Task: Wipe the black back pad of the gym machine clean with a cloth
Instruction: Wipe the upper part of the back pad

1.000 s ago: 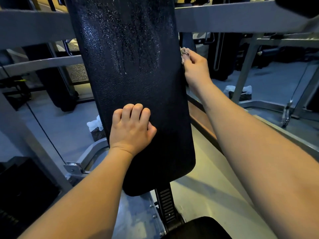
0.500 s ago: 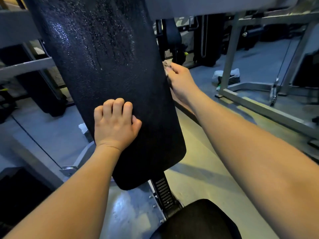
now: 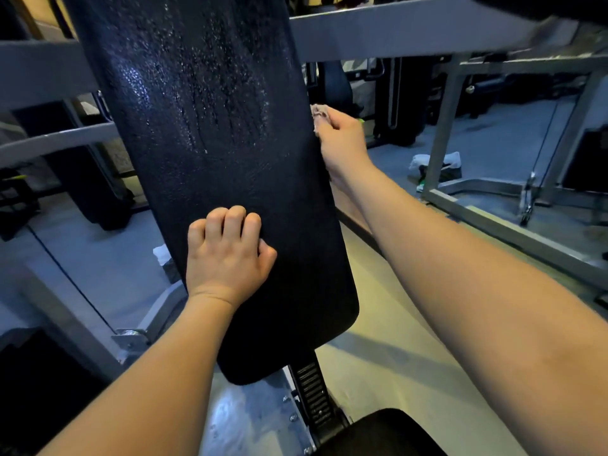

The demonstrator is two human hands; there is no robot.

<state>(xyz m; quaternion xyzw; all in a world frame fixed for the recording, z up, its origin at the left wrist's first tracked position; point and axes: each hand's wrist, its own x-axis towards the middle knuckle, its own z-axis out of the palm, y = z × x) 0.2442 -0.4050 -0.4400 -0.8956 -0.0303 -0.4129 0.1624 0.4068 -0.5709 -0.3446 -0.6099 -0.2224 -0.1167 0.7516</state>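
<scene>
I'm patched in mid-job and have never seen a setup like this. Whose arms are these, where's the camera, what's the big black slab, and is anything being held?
There is one picture, taken by a wide-angle camera on the person's head, looking forward and down, so the two bare arms are the wearer's own. The tall black slab is the back pad of a gym machine, mounted on a grey metal frame, with the black seat at the bottom of the view. The pad's upper half is speckled with wet droplets; the lower half looks dull and dry. The left hand rests on the pad's lower part with fingers curled, holding nothing visible. The right hand is at the pad's right edge, gripping a small crumpled cloth.
</scene>
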